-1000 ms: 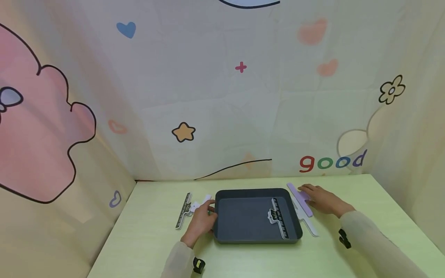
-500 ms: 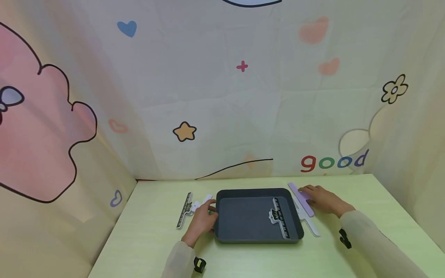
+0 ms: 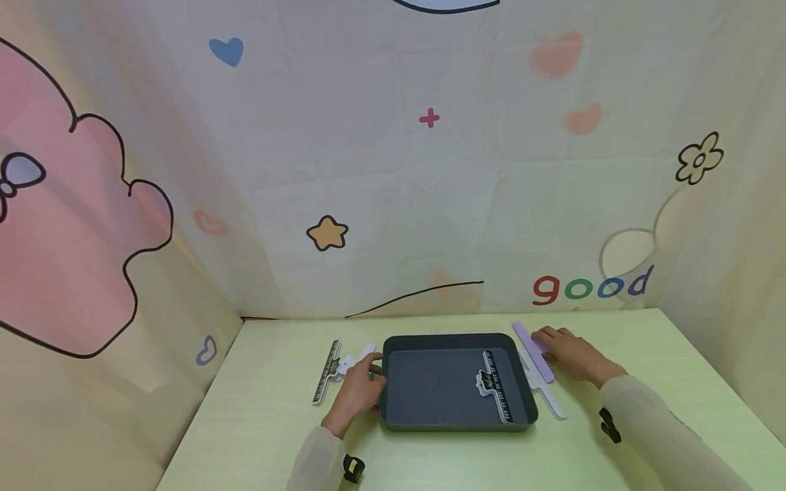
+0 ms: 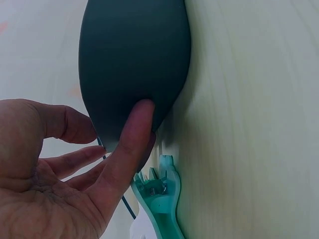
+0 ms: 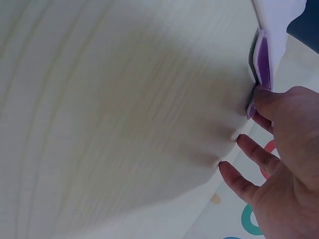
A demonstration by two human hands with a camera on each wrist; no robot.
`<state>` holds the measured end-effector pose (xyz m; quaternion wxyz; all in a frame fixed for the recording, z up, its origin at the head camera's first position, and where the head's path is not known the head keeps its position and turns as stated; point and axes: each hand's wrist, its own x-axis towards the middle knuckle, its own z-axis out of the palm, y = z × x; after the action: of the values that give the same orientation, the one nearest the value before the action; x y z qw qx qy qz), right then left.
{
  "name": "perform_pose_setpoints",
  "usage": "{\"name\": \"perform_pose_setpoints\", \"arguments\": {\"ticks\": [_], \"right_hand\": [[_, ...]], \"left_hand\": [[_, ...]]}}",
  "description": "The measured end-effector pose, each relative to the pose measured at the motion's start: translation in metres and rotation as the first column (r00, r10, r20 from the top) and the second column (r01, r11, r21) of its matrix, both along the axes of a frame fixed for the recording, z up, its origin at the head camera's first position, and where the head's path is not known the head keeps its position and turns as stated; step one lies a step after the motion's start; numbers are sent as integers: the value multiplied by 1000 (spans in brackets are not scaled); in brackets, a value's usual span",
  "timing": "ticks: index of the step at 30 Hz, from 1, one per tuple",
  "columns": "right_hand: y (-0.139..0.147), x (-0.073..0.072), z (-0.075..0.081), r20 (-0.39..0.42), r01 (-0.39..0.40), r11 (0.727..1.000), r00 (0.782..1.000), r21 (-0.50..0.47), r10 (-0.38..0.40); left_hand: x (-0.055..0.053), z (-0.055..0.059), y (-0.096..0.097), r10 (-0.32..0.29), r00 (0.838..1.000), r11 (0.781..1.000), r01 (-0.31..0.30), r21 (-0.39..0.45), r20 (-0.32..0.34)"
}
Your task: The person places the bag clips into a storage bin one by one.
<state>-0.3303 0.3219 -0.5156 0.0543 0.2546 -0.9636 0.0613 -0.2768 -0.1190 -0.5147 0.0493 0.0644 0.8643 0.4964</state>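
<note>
Tray (image 3: 424, 395), head view: As we look down, it stands on the table (image 3: 264, 436), a piano-key clip (image 3: 496, 387) lying inside near its right wall.
Purple clip (image 3: 533, 351), head view: we see it right of the tray, overlapping a white clip (image 3: 549, 400).
Left hand (image 4: 55, 201), left wrist view: fingers and thumb grasp the tray's end, a teal clip (image 4: 173, 201) just beside.
Right hand (image 5: 294, 164), right wrist view: thumb and a finger pinch the purple clip, two more fingers spread beside.

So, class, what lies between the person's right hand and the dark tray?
The head view shows it: a purple clip, pinched by the right hand, then a white clip beside the dark tray.
</note>
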Motion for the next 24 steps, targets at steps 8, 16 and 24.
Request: {"name": "perform_pose_setpoints", "arguments": {"ticks": [8,16,24], "right_hand": [[2,-1,0,-3,29,1000,1000,-2,-29],[0,3,5,-41,10,999,999,-52,-12],[1,6,11,-24,34,998,999,-45,-35]], "left_hand": [[1,1,0,-5,1000,1000,5,-4,-9],[1,0,0,-12,1000,1000,11,-23,-24],[1,1,1,-13,1000,1000,12,-20,-19]]}}
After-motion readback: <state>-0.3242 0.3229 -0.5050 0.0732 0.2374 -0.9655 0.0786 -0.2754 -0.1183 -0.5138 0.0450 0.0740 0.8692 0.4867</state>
